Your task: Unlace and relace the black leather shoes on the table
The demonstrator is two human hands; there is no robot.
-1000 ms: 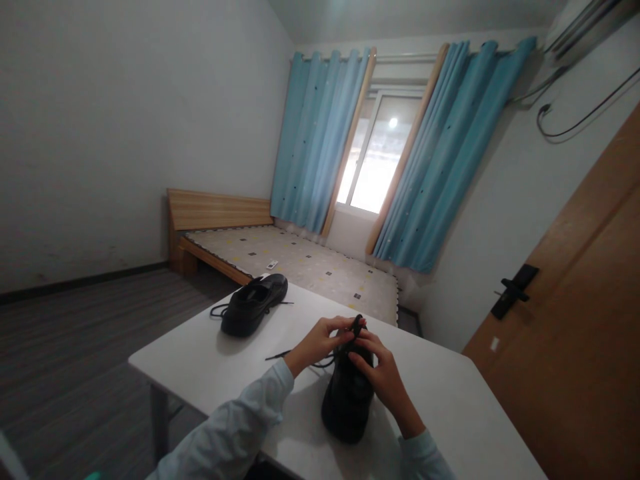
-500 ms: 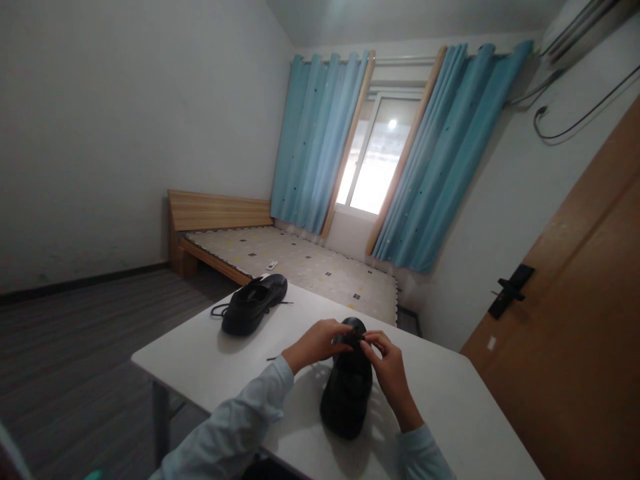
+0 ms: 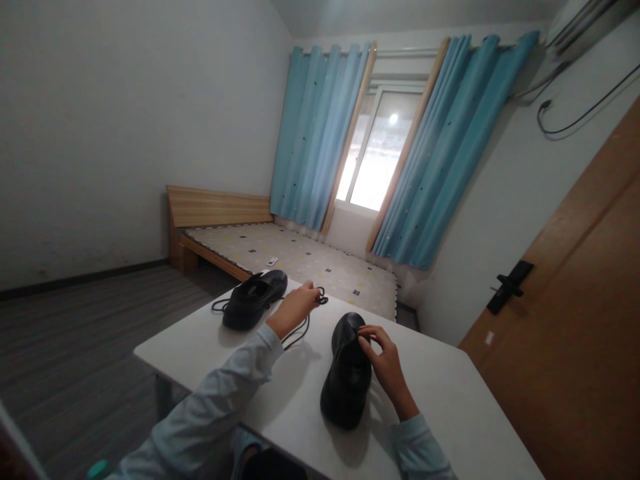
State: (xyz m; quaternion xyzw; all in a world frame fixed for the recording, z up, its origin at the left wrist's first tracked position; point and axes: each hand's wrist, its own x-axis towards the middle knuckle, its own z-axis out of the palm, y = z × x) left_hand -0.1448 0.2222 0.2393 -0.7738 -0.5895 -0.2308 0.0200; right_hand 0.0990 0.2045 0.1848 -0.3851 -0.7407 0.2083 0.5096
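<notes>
Two black shoes lie on a white table (image 3: 450, 407). The nearer shoe (image 3: 347, 383) points away from me, and my right hand (image 3: 383, 363) pinches its far end by the opening. My left hand (image 3: 295, 308) is stretched out over the table between the shoes, closed on a bunched black shoelace (image 3: 306, 320) that hangs in loops down to the tabletop. The farther shoe (image 3: 254, 301) sits just left of that hand near the table's far edge, with its own lace trailing loose to its left.
Behind the table stands a low wooden bed (image 3: 300, 257) with a patterned mattress. Blue curtains (image 3: 320, 140) frame a bright window. A brown door (image 3: 580, 313) with a black handle is at the right. Dark wood flooring lies to the left.
My left hand left the near shoe and moved up and away to the left, drawing the black lace out with it. My right hand stayed on the shoe.
</notes>
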